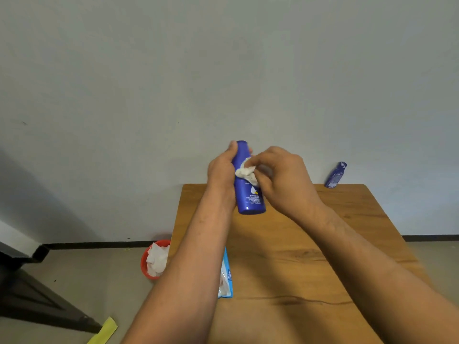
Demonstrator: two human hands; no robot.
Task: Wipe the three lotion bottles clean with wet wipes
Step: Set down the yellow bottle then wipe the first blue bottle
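My left hand grips a tall blue lotion bottle, held upside down above the far part of the wooden table. My right hand pinches a crumpled white wet wipe and presses it against the bottle's upper half. A second blue lotion bottle stands at the table's far right edge, leaning a little. A blue wet-wipe pack lies on the table's left side, partly hidden by my left forearm. A third bottle is out of sight.
A red bin holding used white wipes sits on the floor left of the table. Dark furniture fills the lower left, with a yellow strip beside it. A plain wall stands close behind the table.
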